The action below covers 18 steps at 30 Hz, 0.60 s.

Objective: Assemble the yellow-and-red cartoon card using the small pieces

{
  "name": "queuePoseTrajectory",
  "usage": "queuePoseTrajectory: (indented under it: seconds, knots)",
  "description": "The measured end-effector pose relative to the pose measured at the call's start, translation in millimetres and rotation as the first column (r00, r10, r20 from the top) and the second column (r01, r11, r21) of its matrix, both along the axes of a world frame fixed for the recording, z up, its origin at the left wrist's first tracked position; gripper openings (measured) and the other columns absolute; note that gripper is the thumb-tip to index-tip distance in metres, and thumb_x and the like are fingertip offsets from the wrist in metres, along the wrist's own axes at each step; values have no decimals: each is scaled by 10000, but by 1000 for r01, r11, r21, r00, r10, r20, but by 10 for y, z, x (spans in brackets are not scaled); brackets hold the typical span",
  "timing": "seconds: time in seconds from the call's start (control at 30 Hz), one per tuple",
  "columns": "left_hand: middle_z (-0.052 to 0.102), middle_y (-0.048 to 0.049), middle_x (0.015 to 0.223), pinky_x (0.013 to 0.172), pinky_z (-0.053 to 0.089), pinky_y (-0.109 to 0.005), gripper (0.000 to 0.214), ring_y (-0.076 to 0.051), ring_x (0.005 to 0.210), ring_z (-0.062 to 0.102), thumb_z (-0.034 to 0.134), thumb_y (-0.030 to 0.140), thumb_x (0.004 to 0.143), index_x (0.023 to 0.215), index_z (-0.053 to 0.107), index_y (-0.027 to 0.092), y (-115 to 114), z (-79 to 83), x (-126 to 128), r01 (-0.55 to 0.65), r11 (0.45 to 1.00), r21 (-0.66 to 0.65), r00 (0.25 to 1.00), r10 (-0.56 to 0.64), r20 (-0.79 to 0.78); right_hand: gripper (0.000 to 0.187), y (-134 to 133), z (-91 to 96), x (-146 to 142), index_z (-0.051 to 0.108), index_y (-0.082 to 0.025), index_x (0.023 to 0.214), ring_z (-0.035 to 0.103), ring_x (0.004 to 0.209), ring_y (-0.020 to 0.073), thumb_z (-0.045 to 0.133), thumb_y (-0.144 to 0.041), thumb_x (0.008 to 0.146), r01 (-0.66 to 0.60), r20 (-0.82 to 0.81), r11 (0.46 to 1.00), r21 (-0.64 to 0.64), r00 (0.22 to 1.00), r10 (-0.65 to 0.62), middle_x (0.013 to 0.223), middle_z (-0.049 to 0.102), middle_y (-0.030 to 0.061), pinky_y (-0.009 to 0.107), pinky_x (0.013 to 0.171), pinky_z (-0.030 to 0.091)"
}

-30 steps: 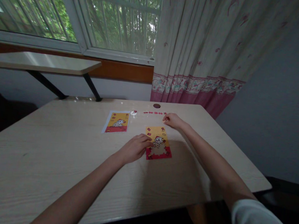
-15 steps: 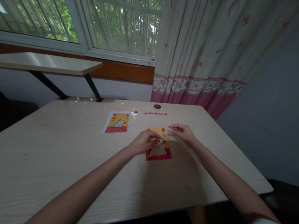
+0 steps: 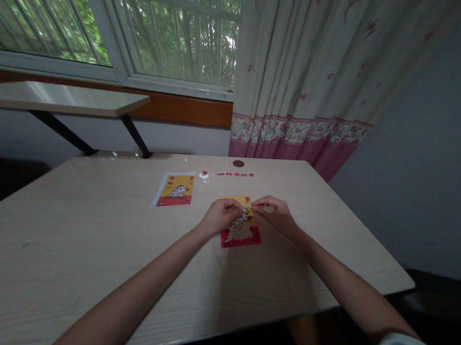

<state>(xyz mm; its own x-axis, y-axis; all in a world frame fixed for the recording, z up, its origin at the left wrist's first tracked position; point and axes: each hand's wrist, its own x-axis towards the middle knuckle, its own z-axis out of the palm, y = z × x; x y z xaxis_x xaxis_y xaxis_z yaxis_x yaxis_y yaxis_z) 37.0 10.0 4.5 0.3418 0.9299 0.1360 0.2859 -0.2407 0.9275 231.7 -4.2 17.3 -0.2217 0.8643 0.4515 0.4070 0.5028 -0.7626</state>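
Note:
A partly assembled jigsaw puzzle, yellow above and red below with a white cartoon animal, lies on the table in front of me. A gap in its lower middle shows greyish backing. My left hand rests over the puzzle's upper left part, fingers curled and pinched together; what lies under the fingertips is hidden. At the upper right edge, my right hand pinches a small puzzle piece, mostly covered by the fingers, against or just above the puzzle. A printed picture of the same design lies to the left.
Several small red puzzle pieces lie in a row toward the table's back, with one red piece apart at left. Behind them is a round cable hole. A raised shelf stands at back left; a curtain hangs behind.
My right hand has moved left with the puzzle piece, from beside the puzzle to its upper right edge. My left hand stays over the puzzle with its fingers more curled. The view has shifted slightly.

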Motion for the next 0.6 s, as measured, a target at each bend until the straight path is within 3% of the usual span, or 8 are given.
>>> queuePoseTrajectory:
  seconds: [0.1,0.2,0.3,0.4,0.6]
  knots:
    - [653,-25,642,578,428,-228,188,-138,599,563,555,273,710,704,682,134,-4,30,-1,27,999,22,997,-26,-68,187,-22,38,8,671,-206,764,611,735,155,621,-386,781,-37,129,984,174,992,15,768,686,49,285,701,465]
    - [663,-33,694,631,449,-250,190,-157,667,585,544,276,733,721,678,142,-15,52,-16,63,996,70,992,-55,-112,191,-17,28,35,662,-212,759,600,733,160,603,-388,801,-51,241,973,226,971,-5,753,679,49,295,714,447]
    - [663,-52,834,755,460,-308,171,-186,817,590,543,238,750,824,675,158,-36,59,-94,78,972,224,984,-39,-172,182,-7,-16,92,659,-207,764,588,735,162,602,-374,806,-52,310,980,191,951,-10,750,673,48,296,717,429]
    - [637,-57,913,837,438,-368,239,-204,907,554,516,108,724,898,663,180,-60,38,-220,166,911,378,938,-28,-345,142,-11,-65,147,662,-201,753,573,703,147,614,-326,797,-80,374,993,90,927,40,731,665,34,281,694,416]
    - [601,-82,950,861,437,-377,362,-216,954,507,442,16,698,953,657,157,-100,7,-323,366,818,444,824,-63,-563,68,-32,-147,145,668,-210,761,556,689,132,649,-275,759,-127,415,992,-11,902,120,728,660,9,262,685,408]
